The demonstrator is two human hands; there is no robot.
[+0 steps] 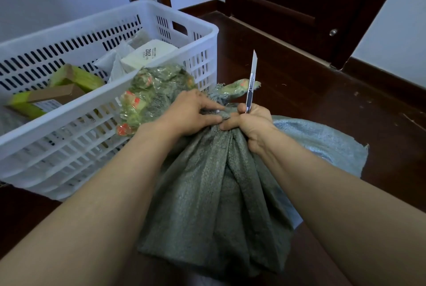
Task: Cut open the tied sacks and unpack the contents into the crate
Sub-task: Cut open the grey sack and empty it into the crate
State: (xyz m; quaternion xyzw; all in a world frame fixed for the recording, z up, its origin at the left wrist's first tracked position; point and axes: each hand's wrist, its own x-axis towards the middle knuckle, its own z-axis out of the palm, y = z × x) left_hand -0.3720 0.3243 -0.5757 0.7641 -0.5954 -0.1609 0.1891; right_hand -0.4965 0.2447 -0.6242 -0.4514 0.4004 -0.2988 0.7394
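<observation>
A grey-green woven sack (207, 205) stands on the floor in front of me, its neck bunched and bound with clear tape printed green and orange (138, 98). My left hand (191, 112) pinches the gathered neck from the left. My right hand (251, 124) grips the neck from the right and also holds a utility knife (251, 82), whose blade points up and away. The white slatted plastic crate (202, 29) stands to the left, touching the sack's top.
Inside the crate lie white parcels (149, 55), a brown cardboard box (57, 95) and yellow-green packets (78, 77). A second, paler sack (322, 142) lies flat behind my right hand. Dark wooden floor (322, 105) stretches right toward a dark door and white walls.
</observation>
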